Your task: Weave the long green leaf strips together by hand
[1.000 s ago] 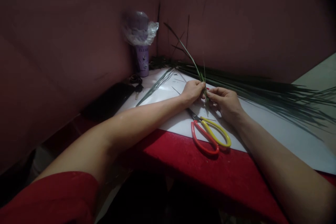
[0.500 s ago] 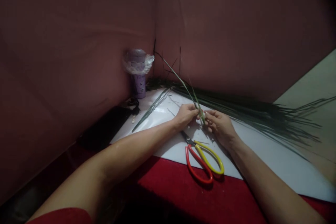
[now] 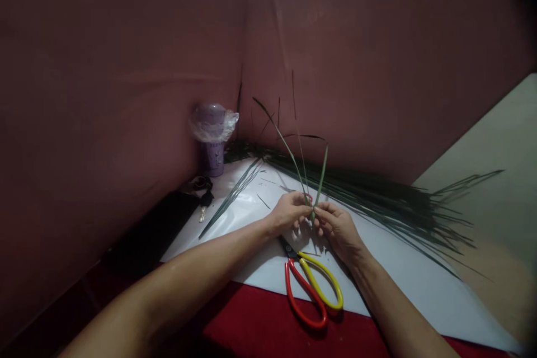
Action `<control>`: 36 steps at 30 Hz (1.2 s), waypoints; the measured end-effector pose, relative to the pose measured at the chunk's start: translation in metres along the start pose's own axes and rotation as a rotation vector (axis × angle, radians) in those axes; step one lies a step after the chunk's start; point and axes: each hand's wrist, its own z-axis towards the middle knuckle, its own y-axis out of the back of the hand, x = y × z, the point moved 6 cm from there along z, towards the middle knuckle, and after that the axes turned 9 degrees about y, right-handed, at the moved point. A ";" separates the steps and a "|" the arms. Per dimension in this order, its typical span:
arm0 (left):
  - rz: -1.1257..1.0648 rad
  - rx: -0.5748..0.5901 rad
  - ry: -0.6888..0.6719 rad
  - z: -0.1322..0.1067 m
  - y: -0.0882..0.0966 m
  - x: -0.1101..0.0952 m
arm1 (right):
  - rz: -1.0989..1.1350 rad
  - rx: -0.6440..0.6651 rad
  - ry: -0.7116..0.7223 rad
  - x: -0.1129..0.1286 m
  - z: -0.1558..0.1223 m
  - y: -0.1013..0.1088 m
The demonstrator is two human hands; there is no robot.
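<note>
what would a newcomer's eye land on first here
Probably the scissors, their red and yellow handles bright across the near edge of the white sheet. Next, the green leaf strips rising from between the left grip and right grip, then the purple cup partly wrapped in clear plastic at the back left.

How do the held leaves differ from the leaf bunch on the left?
The held leaves are in the left hand and right hand; the leaf bunch is untouched. The held leaves rise and splay; the leaf bunch lies on the white sheet. Both are long, thin and green.
</note>
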 end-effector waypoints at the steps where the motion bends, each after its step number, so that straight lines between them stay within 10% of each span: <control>1: -0.019 0.006 0.004 0.001 0.000 0.000 | -0.003 -0.014 0.007 0.001 0.000 0.001; 19: -0.134 0.058 -0.027 0.000 -0.001 -0.005 | -0.214 -0.158 0.164 0.005 0.002 0.008; 36: -0.059 0.112 0.236 -0.004 -0.012 0.006 | -0.039 -0.270 0.352 0.036 0.008 0.024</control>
